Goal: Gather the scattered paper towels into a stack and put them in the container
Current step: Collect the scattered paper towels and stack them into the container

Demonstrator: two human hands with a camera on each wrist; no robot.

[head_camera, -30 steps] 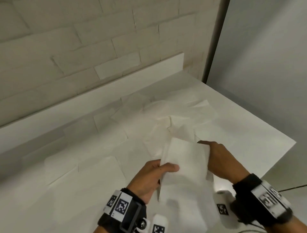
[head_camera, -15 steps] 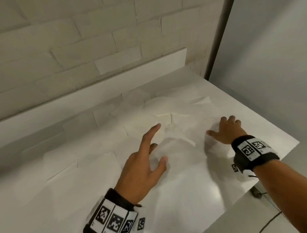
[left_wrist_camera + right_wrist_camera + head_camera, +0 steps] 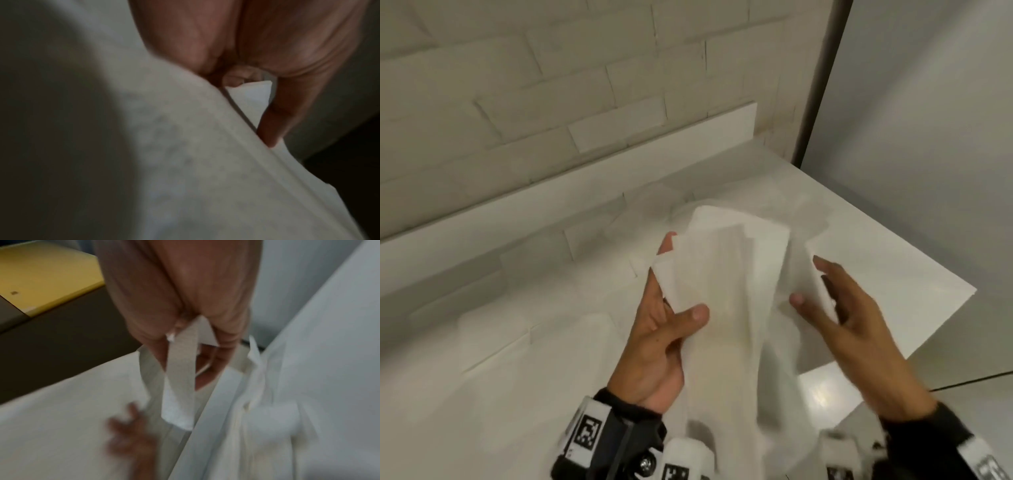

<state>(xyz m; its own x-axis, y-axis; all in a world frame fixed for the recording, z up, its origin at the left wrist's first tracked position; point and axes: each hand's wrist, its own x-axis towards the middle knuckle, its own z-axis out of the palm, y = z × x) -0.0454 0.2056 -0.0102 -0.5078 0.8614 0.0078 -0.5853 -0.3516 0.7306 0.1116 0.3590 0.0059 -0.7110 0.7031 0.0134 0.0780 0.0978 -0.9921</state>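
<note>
1. The container is in none of the views. Both wrist views are blurred, and the left wrist view is half dark. The wrists run off the bottom of the head view.
2. The towels [image 3: 726,308] are thin, soft white sheets, folded and creased, held as a loose bundle above the table [image 3: 893,274].
3. The left hand [image 3: 664,329] clamps the bundle, thumb on top and fingers beneath.
4. The right hand [image 3: 852,315] pinches a folded sheet [image 3: 180,386] between thumb and fingers, at the bundle's right edge.
5. More pale sheets [image 3: 493,335] lie flat on the glossy white table, hard to tell from its surface.
6. A brick wall [image 3: 551,85] rises behind the table; a grey panel [image 3: 928,120] stands to the right. The right wrist view shows a yellow slab [image 3: 45,277] on a dark base.
</note>
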